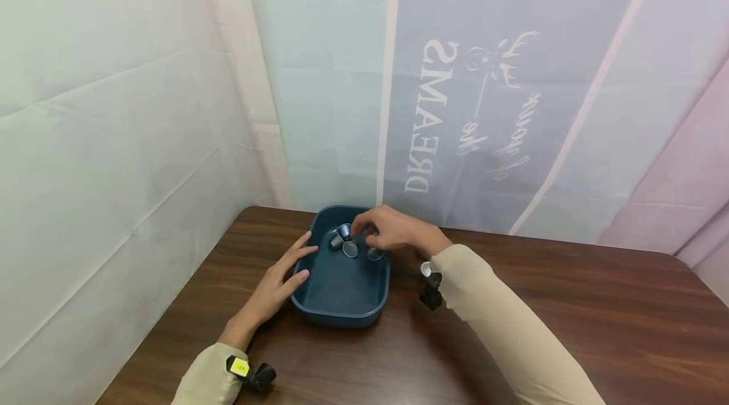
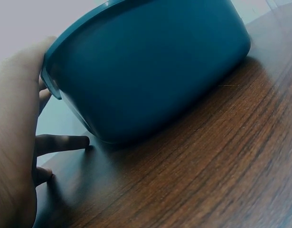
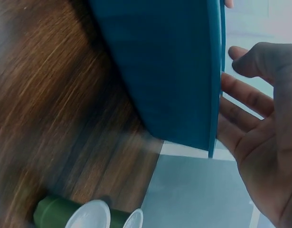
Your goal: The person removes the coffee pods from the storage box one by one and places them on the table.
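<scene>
A dark blue plastic bin stands on the table, with several coffee capsules inside towards its far end. Among them are a blue capsule, a grey capsule and a capsule with a silvery round face. My right hand reaches over the right rim. Its thumb and forefinger are bent above the capsules, and nothing shows between them. My left hand lies against the bin's left side with spread fingers touching the rim; in the left wrist view, two fingers hang outside the wall.
Green capsules with white lids lie on the wooden table right of the bin, partly cut off in the right wrist view. A printed curtain hangs behind the table, and a pale curtain along the left.
</scene>
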The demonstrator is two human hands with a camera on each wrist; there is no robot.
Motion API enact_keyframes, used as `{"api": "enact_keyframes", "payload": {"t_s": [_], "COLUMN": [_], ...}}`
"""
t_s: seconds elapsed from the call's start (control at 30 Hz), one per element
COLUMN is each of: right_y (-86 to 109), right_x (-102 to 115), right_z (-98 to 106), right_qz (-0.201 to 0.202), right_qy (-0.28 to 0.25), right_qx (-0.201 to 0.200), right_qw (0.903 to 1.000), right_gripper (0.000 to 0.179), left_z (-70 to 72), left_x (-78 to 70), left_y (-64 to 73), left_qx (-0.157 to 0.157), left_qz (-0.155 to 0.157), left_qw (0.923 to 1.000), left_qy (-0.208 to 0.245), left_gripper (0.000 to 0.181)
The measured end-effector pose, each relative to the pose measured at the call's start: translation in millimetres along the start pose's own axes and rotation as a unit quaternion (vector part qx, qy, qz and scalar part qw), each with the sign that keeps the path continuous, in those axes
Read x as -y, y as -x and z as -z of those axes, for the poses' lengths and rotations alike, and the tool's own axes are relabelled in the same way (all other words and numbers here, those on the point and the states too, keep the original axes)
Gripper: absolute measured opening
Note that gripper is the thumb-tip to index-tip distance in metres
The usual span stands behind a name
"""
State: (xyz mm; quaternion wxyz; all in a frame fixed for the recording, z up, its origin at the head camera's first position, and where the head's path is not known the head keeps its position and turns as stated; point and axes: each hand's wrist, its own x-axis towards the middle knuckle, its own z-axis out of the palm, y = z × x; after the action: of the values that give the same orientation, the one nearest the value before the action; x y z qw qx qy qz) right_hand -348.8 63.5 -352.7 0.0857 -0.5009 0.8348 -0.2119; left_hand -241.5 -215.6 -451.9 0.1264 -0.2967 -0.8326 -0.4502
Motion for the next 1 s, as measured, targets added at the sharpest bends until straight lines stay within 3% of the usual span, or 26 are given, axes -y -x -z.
{"api": "enact_keyframes", "payload": {"t_s": [0.17, 0.4, 0.7, 1.0], "right_y": [-4.7, -8.7, -7.8, -9.0], "right_x": [4, 10, 11, 12], "right_z": [-1, -3, -11, -21], "right_qz": [-0.02, -0.039, -0.037, -0.026], "right_qy": [0.012, -0.022, -0.087, -0.091], "right_qx": [0.041, 0.068, 0.102, 0.093], "right_qw": [0.9989, 0.9967, 0.9903, 0.9911], "right_gripper": [0.034, 0.037, 0.041, 0.041], "left_z": [-2.0, 6.4, 7.2, 7.7], "left_x": [-0.6, -41.5, -41.6, -42.0], "left_y": [-1.0, -4.2, -3.5, -3.7], "left_qx": [-0.001, -0.006, -0.006, -0.004], "left_qz": [-0.006, 0.0, 0.004, 0.002], "left_qw": [1.0, 0.9996, 0.9997, 0.9996], "left_qy": [0.002, 0.027, 0.025, 0.027], "left_gripper": [0.044, 0.042, 0.042, 0.042]}}
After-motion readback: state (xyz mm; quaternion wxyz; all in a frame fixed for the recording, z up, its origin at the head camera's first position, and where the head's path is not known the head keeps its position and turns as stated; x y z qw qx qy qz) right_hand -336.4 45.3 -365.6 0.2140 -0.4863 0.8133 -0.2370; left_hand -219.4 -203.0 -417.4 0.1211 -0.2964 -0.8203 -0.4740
